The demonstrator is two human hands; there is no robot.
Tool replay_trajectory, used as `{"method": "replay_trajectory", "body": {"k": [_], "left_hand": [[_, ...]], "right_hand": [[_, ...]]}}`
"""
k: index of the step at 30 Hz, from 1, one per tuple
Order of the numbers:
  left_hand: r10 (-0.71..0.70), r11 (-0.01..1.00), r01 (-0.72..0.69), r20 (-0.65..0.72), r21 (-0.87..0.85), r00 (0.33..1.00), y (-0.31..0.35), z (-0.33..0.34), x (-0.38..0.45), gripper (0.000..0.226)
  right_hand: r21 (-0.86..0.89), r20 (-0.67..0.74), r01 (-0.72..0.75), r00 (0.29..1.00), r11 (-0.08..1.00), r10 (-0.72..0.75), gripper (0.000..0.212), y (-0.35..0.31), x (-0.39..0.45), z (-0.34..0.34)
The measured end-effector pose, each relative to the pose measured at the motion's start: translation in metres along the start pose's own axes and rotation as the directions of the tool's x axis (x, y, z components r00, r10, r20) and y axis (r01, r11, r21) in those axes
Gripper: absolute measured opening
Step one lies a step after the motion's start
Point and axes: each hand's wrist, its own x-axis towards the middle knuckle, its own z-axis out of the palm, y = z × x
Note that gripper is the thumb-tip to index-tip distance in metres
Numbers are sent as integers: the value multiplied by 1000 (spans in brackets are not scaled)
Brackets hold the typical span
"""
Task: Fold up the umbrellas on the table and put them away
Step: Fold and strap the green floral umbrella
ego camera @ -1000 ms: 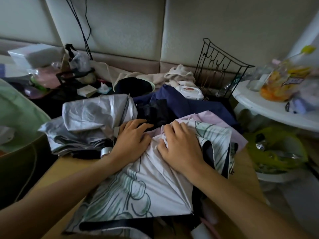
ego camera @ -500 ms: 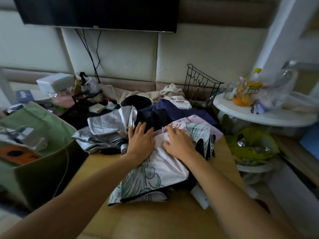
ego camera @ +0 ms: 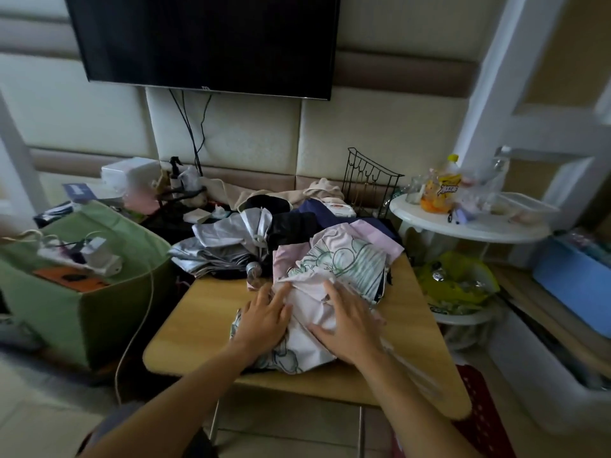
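The printed umbrella (ego camera: 334, 276), pale pink with a green line pattern, lies collapsed on the wooden table (ego camera: 198, 312), at the centre of the view and toward the table's 3 o'clock half. Both hands rest flat on its canopy fabric. The left hand (ego camera: 264, 320) presses the 7 o'clock part of the fabric with fingers straight and slightly spread. The right hand (ego camera: 347, 320) presses the 5 o'clock part, fingers likewise extended and apart; neither hand curls around the cloth.

A silver umbrella (ego camera: 224, 246), also collapsed, lies at 11 o'clock from the hands, touching the printed one at its near edge. Dark clothing (ego camera: 291, 226) is piled behind both.

A green bag (ego camera: 109, 285) stands at 9 o'clock beside the table. A white round side table (ego camera: 469, 226) stands at 2 o'clock. A wall-mounted television (ego camera: 205, 41) hangs at 12 o'clock.
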Motion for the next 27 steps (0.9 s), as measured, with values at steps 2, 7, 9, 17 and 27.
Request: {"method": "replay_trajectory", "body": {"k": [2, 7, 9, 17, 27], "left_hand": [[-21, 1000, 22, -21, 20, 1000, 4, 3, -9, 70], [-50, 999, 49, -58, -18, 997, 6, 8, -17, 67], [-61, 997, 55, -95, -61, 994, 6, 9, -16, 65], [-138, 948, 111, -72, -298, 988, 5, 4, -5, 72], [-76, 555, 312, 326, -771, 942, 30, -53, 22, 92]], "right_hand": [[56, -16, -108, 994, 993, 109, 114, -5, -5, 1], [12, 51, -331, 943, 944, 330, 134, -13, 2, 0], [3, 152, -335, 932, 942, 330, 136, -13, 7, -4], [67, 303, -300, 915, 952, 267, 98, 11, 31, -14], [370, 68, -144, 990, 918, 127, 71, 24, 16, -46]]}}
